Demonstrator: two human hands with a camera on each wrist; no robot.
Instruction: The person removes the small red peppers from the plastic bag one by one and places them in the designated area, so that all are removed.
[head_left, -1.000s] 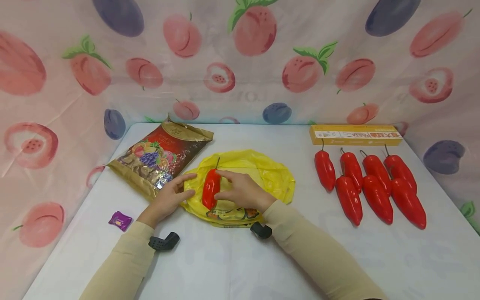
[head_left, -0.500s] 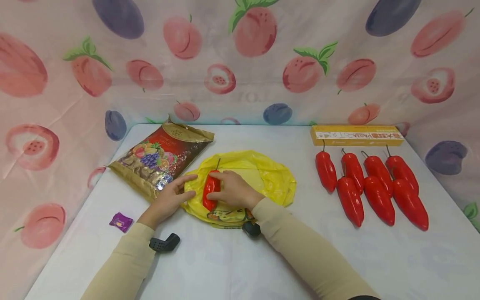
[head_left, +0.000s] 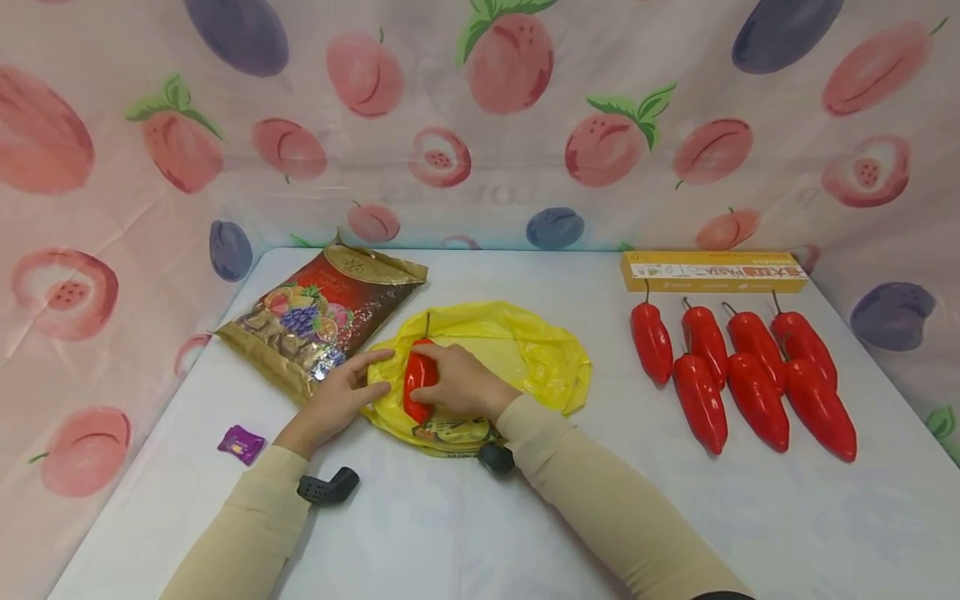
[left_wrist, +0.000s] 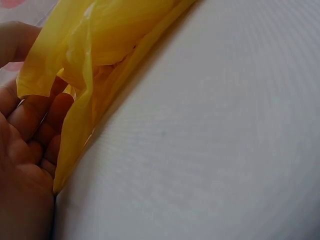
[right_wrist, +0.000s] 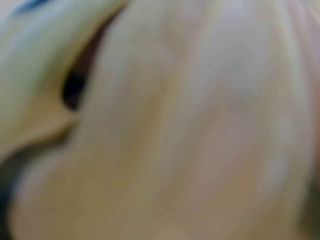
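In the head view a yellow plastic bag [head_left: 487,329] lies spread on the white table, and a red chili pepper [head_left: 417,385] is over its left part, stem pointing away. My right hand [head_left: 465,383] grips this pepper from its right side, with fingers and thumb over it. At the bag's left edge is my left hand [head_left: 341,400], holding the plastic. Up close in the left wrist view, folds of the yellow bag [left_wrist: 77,120] hang between the curled fingers [left_wrist: 30,115] of that hand. The right wrist view is a blur of pale cloth.
Several more red peppers [head_left: 753,400] lie in two rows at the right, before a yellow pasta box [head_left: 712,272]. A brown and gold snack bag [head_left: 322,312] is behind my left hand. One small purple wrapped sweet [head_left: 242,444] lies left of the left forearm.
My right hand has moved left and its fingers have closed on the pepper, which has shifted slightly left. The left hand stays at the bag's edge.
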